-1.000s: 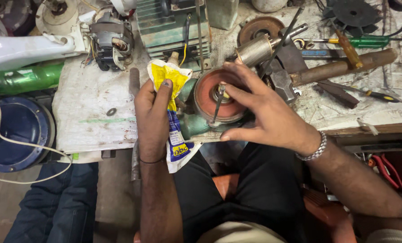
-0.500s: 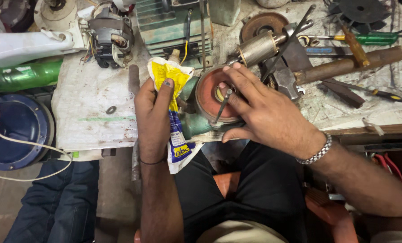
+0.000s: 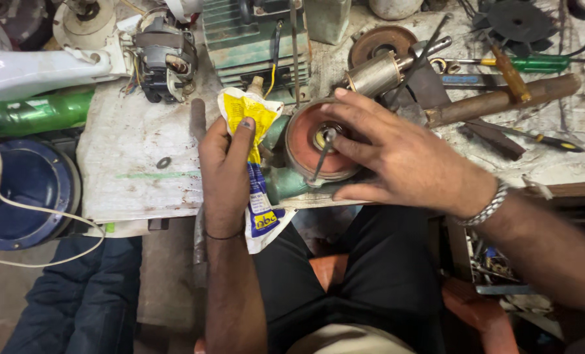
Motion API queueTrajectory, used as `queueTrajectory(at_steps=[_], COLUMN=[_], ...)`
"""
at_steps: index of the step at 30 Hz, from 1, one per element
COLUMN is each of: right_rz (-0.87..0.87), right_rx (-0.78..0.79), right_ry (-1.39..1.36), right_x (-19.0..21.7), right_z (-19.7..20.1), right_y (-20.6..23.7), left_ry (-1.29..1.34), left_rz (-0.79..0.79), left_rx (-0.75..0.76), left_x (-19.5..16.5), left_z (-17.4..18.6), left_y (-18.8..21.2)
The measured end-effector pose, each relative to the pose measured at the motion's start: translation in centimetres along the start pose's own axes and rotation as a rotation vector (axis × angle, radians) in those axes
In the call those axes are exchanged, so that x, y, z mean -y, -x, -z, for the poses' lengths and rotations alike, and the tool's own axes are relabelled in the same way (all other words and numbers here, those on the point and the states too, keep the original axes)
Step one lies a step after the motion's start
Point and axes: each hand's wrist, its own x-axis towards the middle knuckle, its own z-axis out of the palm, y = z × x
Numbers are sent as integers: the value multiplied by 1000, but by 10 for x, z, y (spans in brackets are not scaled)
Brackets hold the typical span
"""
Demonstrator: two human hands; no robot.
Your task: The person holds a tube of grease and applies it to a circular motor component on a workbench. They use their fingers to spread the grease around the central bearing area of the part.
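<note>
1. Landmark: a round reddish motor end cover (image 3: 319,141) with a green housing under it, at the near edge of the tabletop (image 3: 135,164), right in front of the seated person. All places below are given from it.
2. Left hand (image 3: 226,167), just left of the cover: fingers wrapped shut around a yellow-and-blue squeeze pouch (image 3: 253,164). The thumb presses on the yellow upper part; the blue lower end hangs out below the palm, over the tabletop edge. The pouch is held upright and close to the cover, seemingly so its contents are within reach of the work.
3. Right hand (image 3: 397,164), over the right side of the cover: fingers spread and partly curled, fingertips on the disc's rim and face, thumb under the near side. A thin metal rod (image 3: 320,157) lies between the fingers, its upper end at the cover's centre hub. Whether the rod is gripped or only steadied, cannot tell. The spread hand looks like a brace that keeps the cover from turning or sliding.
4. Up and right of the cover: a wound rotor on its shaft (image 3: 377,71), a rusty disc (image 3: 379,40), a long brown bar (image 3: 502,99), a green-handled screwdriver (image 3: 528,63).
5. Up and left: a small electric motor with wires (image 3: 165,56), a green finned block (image 3: 253,33).
6. Far left: a green bottle (image 3: 34,113) lying flat, and a blue round pan (image 3: 27,190) below the tabletop.
7. A small washer (image 3: 164,162) lies loose on the paper sheet left of the cover.
</note>
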Motion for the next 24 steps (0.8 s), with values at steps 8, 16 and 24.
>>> queueTrajectory(at_steps=[8,16,24], right_rz=[-153,-186,-201], right_rx=[-166,-133,-129], right_ry=[-211,-187,-50], right_x=[15,21,28], right_z=[-26,-29,-39], right_y=[8,4,7], left_ry=[30,-1,27], left_rz=[31,-12,32], left_rx=[-4,-7,-11], left_x=[-5,-4,-10], left_z=[0,-1,-3], left_y=[3,3,7])
